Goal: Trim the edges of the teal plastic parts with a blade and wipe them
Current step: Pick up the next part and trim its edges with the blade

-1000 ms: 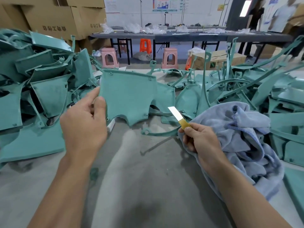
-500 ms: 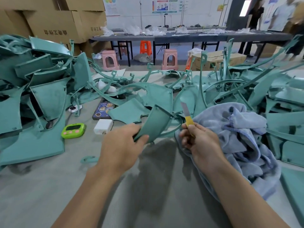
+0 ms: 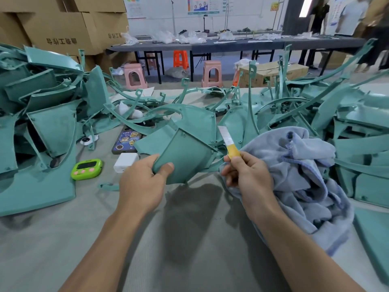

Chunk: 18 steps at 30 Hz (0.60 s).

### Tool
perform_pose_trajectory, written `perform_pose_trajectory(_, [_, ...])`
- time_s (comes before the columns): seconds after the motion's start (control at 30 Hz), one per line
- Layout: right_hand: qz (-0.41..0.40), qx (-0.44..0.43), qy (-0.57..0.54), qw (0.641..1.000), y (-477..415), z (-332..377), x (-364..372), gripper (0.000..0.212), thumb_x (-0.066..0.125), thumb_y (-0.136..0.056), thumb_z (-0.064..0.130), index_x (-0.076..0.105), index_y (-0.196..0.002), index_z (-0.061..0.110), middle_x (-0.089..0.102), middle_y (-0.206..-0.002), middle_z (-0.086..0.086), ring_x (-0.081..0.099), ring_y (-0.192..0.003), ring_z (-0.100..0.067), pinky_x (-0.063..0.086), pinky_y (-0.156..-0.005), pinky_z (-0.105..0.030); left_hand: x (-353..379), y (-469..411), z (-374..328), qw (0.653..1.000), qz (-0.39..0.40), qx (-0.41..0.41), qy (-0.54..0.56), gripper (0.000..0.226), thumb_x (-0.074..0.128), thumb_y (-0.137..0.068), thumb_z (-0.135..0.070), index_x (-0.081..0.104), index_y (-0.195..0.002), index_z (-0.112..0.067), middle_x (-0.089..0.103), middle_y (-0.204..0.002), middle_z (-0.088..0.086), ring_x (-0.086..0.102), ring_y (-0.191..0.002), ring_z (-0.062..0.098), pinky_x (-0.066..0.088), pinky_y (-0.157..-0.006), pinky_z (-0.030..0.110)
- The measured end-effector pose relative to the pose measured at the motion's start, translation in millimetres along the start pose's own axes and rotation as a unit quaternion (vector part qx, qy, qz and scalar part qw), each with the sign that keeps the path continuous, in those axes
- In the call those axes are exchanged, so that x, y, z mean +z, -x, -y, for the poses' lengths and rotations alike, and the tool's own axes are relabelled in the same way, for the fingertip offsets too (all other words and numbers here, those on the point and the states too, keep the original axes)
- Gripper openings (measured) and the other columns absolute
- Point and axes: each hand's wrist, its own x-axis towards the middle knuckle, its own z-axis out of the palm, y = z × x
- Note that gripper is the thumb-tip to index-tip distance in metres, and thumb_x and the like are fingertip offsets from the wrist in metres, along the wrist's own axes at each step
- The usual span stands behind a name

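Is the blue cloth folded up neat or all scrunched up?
Scrunched up. The blue cloth lies in a rumpled heap of loose folds, by the right hand that pinches the blade.

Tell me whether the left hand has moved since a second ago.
Yes. The left hand went rightward, from left of the white charger block to its right.

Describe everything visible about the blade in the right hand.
The blade is a narrow flat strip, pale and metallic-looking, its lower end wrapped in yellow. The right hand pinches that yellow end. It stands nearly upright, tip leaning slightly left, right of the teal part that the left hand holds. Contact with that part is unclear.
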Motion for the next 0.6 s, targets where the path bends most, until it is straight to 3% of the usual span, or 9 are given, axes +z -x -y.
perform_pose_trajectory(0.27, [0.064, -0.050, -0.006, 0.997, 23.9, 4.5, 23.9, 0.024, 0.049, -0.106, 0.008, 0.068, -0.094, 0.001, 0.067, -0.066, -0.012, 0.050, -0.050, -0.019, 0.041, -0.049, -0.022, 3.7, 0.5, -1.7, 1.000, 0.003, 0.023, -0.005, 0.023, 0.061, -0.089, -0.047, 0.063, -0.078, -0.028, 0.062, -0.068, -0.010, 0.058, -0.071, 0.017, 0.043, -0.061, 0.035])
perform_pose_trajectory(0.5, [0.098, -0.063, -0.046, 0.992, 29.9, 17.2, 49.5, 0.025, 0.047, -0.105, 0.008, 0.068, -0.091, 0.007, 0.068, -0.065, -0.007, 0.049, -0.049, -0.017, 0.039, -0.048, -0.023, 4.8, 3.1, -4.5, 0.999, -0.012, 0.022, -0.023, 0.028, 0.052, -0.081, -0.051, 0.058, -0.071, -0.026, 0.057, -0.060, -0.009, 0.053, -0.065, 0.005, 0.035, -0.053, 0.028])
perform_pose_trajectory(0.6, [0.093, -0.050, -0.035, 0.994, 29.1, 13.1, 52.7, 0.025, 0.048, -0.105, 0.008, 0.069, -0.090, 0.007, 0.067, -0.063, -0.007, 0.048, -0.048, -0.019, 0.040, -0.046, -0.023, 2.9, 2.3, -2.3, 0.999, -0.018, 0.031, -0.035, 0.028, 0.054, -0.080, -0.049, 0.053, -0.067, -0.024, 0.054, -0.057, -0.007, 0.052, -0.063, 0.008, 0.036, -0.054, 0.030])
